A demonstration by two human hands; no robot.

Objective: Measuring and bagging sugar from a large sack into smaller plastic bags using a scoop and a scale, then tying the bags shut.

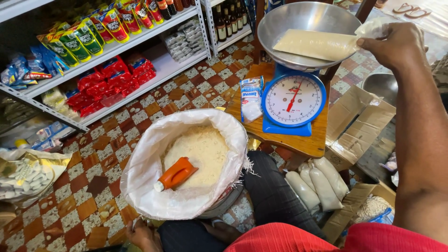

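Down by the person's knees, the left hand (142, 233) rested against the big white woven sack of pale grain (186, 161); whether it gripped, I could not tell. An orange plastic scoop (176, 173) lay inside. Further off, on the small wooden surface (303, 140), the right hand (394, 44) pinched the clear filled plastic bag (315, 44) lying in the steel pan of the blue dial scale (293, 99). Weighing seemed underway; reading the needle would likely come next.

Small grocery shop. White metal shelves (140, 35) stocked with rows of packaged goods: green and red pouches (88, 32), red packets (112, 79), dark bottles (228, 21). Blue dial weighing scale (293, 100) on a wooden counter (308, 142). Big open sack (186, 161) of loose grain with orange scoop (176, 173), filled bags (317, 184) in cardboard boxes.
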